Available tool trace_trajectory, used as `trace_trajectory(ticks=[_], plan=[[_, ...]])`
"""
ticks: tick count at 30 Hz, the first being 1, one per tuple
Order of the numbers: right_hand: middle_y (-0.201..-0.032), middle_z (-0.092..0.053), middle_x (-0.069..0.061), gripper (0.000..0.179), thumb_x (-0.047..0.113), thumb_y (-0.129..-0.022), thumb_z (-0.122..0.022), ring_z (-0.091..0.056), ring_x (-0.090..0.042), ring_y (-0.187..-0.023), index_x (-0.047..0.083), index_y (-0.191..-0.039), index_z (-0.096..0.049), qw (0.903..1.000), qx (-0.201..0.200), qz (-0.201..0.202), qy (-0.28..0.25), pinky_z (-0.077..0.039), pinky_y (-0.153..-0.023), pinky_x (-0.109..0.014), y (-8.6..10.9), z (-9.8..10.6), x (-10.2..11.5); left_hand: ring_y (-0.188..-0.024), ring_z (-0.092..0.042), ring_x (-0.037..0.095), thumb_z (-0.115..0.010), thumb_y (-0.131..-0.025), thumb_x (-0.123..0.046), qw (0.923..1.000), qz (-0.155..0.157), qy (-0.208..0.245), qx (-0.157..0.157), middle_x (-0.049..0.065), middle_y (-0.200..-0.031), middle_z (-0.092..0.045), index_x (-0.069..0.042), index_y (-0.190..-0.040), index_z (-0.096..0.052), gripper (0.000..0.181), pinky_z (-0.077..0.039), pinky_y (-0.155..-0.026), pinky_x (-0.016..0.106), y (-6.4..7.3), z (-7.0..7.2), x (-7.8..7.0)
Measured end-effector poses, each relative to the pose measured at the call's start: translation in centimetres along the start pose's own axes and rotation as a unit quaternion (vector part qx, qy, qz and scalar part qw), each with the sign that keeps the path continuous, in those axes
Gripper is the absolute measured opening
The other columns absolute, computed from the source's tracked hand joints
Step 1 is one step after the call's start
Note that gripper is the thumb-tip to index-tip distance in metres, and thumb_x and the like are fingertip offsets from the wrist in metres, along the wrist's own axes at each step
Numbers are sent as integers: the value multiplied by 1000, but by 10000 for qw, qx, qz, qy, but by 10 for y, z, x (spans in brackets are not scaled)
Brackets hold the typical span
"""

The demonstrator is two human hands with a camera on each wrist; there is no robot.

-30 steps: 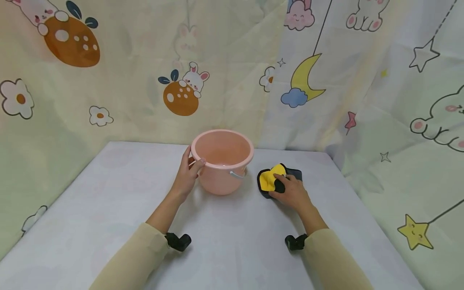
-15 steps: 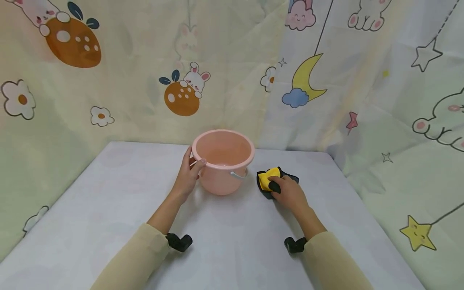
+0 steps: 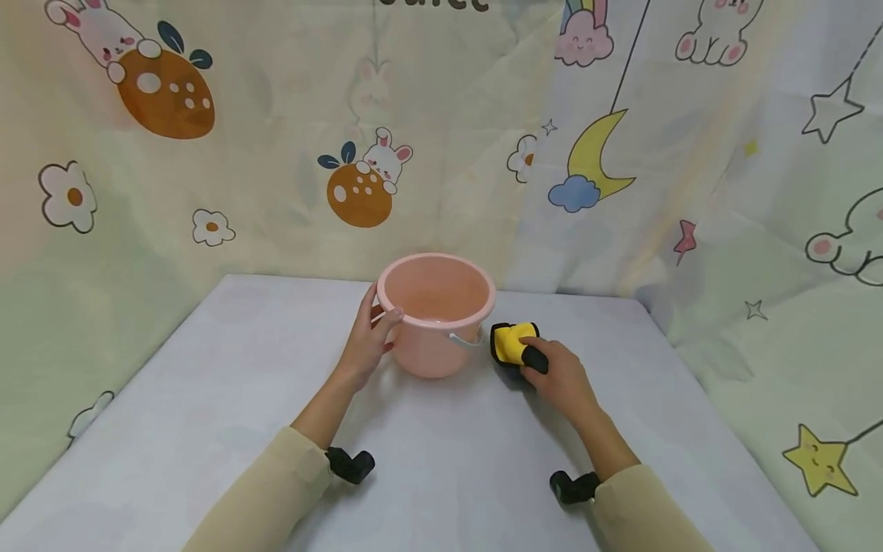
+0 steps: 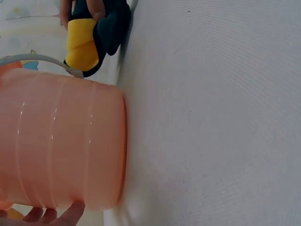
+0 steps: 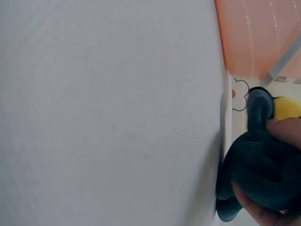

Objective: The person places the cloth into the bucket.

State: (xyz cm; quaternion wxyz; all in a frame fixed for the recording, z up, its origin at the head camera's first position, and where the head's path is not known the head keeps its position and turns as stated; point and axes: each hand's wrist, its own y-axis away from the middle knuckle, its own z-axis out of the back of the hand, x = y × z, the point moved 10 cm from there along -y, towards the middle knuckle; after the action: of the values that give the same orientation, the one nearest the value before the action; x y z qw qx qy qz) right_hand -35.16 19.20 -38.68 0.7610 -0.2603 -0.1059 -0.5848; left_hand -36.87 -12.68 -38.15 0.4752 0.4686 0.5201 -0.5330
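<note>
Fingers (image 3: 538,345) of the right hand (image 3: 562,379) pinch a bunched yellow-and-dark cloth (image 3: 510,343), probably gathered for a compact hold, just to the right of a pink plastic bucket (image 3: 434,356). Upright on the white surface (image 3: 469,460), the bucket is gripped by the left hand (image 3: 362,345), thumb at the rim (image 3: 436,325) and fingers against the outer wall, likely to steady it. Whether the cloth touches the surface is unclear.

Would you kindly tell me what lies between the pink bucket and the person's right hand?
In the head view, the yellow and dark cloth lies between the pink bucket and the right hand, which pinches it.
</note>
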Motion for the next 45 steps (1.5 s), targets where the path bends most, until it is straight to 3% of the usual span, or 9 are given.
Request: trace_trajectory(ticks=[7,13,21,27,45], plan=[[-135,-61,-29,51,13,-92,-75,-59,-48,-123,8,-141,-59,9971,-444,-127,-612,-48,-100,-63,-2,21,0,-144,-42,33,-61,-100,-42,10000,-22,64,-47,13,-157,-39,-37,-164,-16,79,-45,-106,64,0,1,-2],[-140,-58,-28,51,14,-94,-73,-58,-48,-124,8,-142,-57,9947,-590,-292,-793,-49,-99,-63,-1,31,-4,-144,-43,34,-59,-102,-35,9999,-76,98,-43,14,-157,-39,-35,-165,-16,75,-46,-106,64,-1,0,-5],[-146,-54,-26,53,15,-95,-71,-52,-47,-132,9,-145,-54,9910,-722,-605,-952,-43,-107,-65,0,37,-11,-145,-42,34,-61,-101,-41,9999,-80,78,13,14,-158,-38,-34,-165,-14,80,-45,-106,64,-1,-1,-6],[-147,-54,-25,52,14,-95,-70,-53,-48,-131,9,-144,-55,9885,-843,-613,-1098,-45,-106,-65,0,46,-9,-144,-43,31,-62,-99,-48,10000,-26,-38,-11,11,-157,-39,-36,-165,-15,82,-47,-106,61,0,-1,-6],[-134,-61,-26,53,15,-92,-75,-60,-47,-117,11,-141,-56,9844,-1174,-465,-1228,-53,-93,-63,8,71,8,-144,-42,35,-60,-101,-39,9999,-60,102,-19,15,-158,-38,-33,-165,-15,78,-45,-106,65,1,1,-2]])
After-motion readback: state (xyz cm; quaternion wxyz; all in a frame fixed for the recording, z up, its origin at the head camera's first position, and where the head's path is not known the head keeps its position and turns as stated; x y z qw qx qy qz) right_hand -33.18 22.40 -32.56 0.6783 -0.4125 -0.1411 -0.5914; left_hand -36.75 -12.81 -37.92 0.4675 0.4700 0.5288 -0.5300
